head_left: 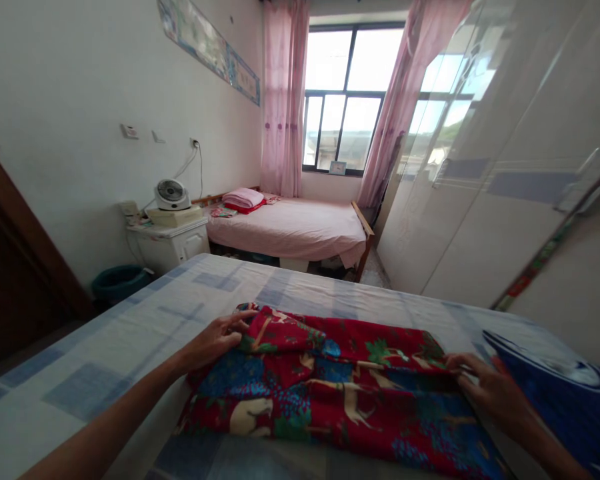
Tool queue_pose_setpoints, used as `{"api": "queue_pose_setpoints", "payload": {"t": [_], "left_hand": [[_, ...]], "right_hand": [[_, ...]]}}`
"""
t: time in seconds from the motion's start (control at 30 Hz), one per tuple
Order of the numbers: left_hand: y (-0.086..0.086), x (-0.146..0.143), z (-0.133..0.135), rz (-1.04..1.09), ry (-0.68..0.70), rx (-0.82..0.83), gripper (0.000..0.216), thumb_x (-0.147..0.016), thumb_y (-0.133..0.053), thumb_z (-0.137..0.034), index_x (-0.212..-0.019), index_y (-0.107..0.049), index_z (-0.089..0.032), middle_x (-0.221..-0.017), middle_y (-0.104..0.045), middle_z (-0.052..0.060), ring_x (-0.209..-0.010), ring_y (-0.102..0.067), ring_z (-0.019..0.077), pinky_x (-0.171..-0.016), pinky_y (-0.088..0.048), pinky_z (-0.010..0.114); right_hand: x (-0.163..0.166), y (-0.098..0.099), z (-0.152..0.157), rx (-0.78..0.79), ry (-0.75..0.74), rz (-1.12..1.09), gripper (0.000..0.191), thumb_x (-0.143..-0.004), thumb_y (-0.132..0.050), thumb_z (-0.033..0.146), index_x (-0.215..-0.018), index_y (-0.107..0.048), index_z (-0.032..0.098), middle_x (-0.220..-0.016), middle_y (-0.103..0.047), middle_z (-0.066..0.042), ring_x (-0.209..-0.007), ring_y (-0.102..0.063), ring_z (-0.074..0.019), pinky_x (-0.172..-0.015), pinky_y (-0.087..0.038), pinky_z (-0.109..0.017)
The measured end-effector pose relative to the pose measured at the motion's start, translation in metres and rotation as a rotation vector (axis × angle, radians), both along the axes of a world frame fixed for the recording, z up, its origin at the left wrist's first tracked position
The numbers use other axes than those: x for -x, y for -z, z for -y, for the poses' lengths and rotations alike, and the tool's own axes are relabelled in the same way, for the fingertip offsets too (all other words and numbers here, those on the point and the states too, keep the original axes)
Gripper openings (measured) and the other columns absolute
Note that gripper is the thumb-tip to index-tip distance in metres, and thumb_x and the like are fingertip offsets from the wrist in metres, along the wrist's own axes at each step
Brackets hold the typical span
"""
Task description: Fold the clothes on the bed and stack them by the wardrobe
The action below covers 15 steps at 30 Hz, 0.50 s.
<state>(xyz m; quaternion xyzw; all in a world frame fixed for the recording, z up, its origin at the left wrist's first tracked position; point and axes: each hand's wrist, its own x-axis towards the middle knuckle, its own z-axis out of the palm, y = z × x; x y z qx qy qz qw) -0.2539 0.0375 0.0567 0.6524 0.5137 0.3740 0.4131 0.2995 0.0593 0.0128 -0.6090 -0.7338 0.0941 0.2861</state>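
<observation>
A red patterned cloth (330, 387) with blue, green and cream prints lies partly folded on a bed covered by a pale blue checked sheet (145, 320). My left hand (215, 341) pinches the cloth's far left corner, fingers closed on the fabric. At the right, my right hand (485, 383) grips the cloth's right edge, its fingers curled over the fabric. Both forearms reach in from the bottom corners.
A blue item (555, 380) lies at the bed's right side. Beyond stand a second bed with pink bedding (290, 227), a white nightstand (167, 243) bearing a small fan (172, 195), a green bin (116, 281), a glossy white wardrobe (505, 167) and a window (347, 100).
</observation>
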Motion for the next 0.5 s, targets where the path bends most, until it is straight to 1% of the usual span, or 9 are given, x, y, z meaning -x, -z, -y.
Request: {"api": "queue_pose_setpoints", "payload": {"t": [0.07, 0.13, 0.2, 0.27, 0.33, 0.37, 0.43, 0.5], "left_hand": [[0.009, -0.009, 0.002, 0.040, -0.056, 0.039, 0.057, -0.070, -0.061, -0.031, -0.125, -0.055, -0.017, -0.104, -0.068, 0.008, -0.092, -0.063, 0.0249, -0.076, -0.049, 0.031], [0.012, -0.020, -0.005, 0.106, -0.152, 0.016, 0.058, -0.064, -0.067, -0.033, -0.118, -0.060, -0.014, -0.104, -0.068, 0.010, -0.093, -0.064, 0.0271, -0.077, -0.049, 0.033], [0.010, -0.028, -0.014, 0.170, -0.231, -0.029, 0.057, -0.058, -0.069, -0.032, -0.110, -0.064, -0.009, -0.100, -0.069, 0.012, -0.090, -0.064, 0.0275, -0.076, -0.050, 0.033], [0.003, -0.031, -0.019, 0.219, -0.269, -0.063, 0.058, -0.060, -0.066, -0.034, -0.113, -0.062, -0.008, -0.096, -0.069, 0.011, -0.085, -0.065, 0.0248, -0.072, -0.050, 0.031], [-0.005, -0.029, -0.018, 0.258, -0.266, -0.089, 0.061, -0.065, -0.061, -0.035, -0.120, -0.057, -0.010, -0.093, -0.070, 0.009, -0.079, -0.065, 0.0210, -0.069, -0.050, 0.030], [-0.008, -0.026, -0.015, 0.277, -0.247, -0.094, 0.060, -0.065, -0.061, -0.034, -0.121, -0.057, -0.011, -0.092, -0.070, 0.007, -0.078, -0.065, 0.0199, -0.069, -0.050, 0.029], [-0.010, -0.022, -0.008, 0.289, -0.173, -0.079, 0.054, -0.062, -0.062, -0.027, -0.113, -0.063, -0.013, -0.093, -0.071, 0.006, -0.080, -0.064, 0.0202, -0.069, -0.050, 0.029], [-0.006, -0.019, 0.002, 0.256, -0.098, -0.012, 0.047, -0.057, -0.060, -0.020, -0.103, -0.069, -0.015, -0.093, -0.071, 0.005, -0.080, -0.064, 0.0210, -0.066, -0.050, 0.027]], "right_hand": [[0.007, 0.008, 0.007, -0.016, -0.004, 0.060, 0.022, -0.070, -0.047, 0.034, -0.080, -0.062, 0.022, -0.101, -0.066, -0.008, -0.096, -0.060, -0.0247, -0.086, -0.045, -0.037], [0.014, 0.007, 0.009, -0.032, 0.010, 0.093, 0.024, -0.070, -0.045, 0.034, -0.081, -0.062, 0.022, -0.103, -0.065, -0.008, -0.097, -0.059, -0.0249, -0.086, -0.045, -0.038], [0.019, 0.000, 0.009, -0.052, 0.026, 0.108, 0.024, -0.071, -0.044, 0.034, -0.081, -0.062, 0.023, -0.102, -0.065, -0.008, -0.096, -0.059, -0.0252, -0.085, -0.045, -0.038], [0.021, -0.010, 0.011, -0.100, 0.039, 0.112, 0.025, -0.072, -0.044, 0.037, -0.082, -0.062, 0.023, -0.102, -0.065, -0.008, -0.095, -0.060, -0.0256, -0.086, -0.044, -0.040], [0.022, -0.017, 0.016, -0.162, 0.052, 0.115, 0.027, -0.075, -0.044, 0.040, -0.083, -0.062, 0.022, -0.102, -0.065, -0.008, -0.095, -0.059, -0.0261, -0.088, -0.043, -0.042], [0.023, -0.019, 0.020, -0.183, 0.052, 0.120, 0.027, -0.076, -0.044, 0.041, -0.083, -0.061, 0.022, -0.103, -0.064, -0.008, -0.096, -0.059, -0.0264, -0.089, -0.042, -0.042], [0.023, -0.016, 0.028, -0.176, 0.021, 0.136, 0.025, -0.076, -0.045, 0.040, -0.081, -0.062, 0.023, -0.104, -0.064, -0.008, -0.097, -0.058, -0.0261, -0.090, -0.042, -0.042], [0.022, -0.008, 0.034, -0.113, -0.020, 0.150, 0.022, -0.075, -0.045, 0.036, -0.078, -0.062, 0.023, -0.104, -0.064, -0.007, -0.099, -0.058, -0.0251, -0.089, -0.044, -0.039]]}}
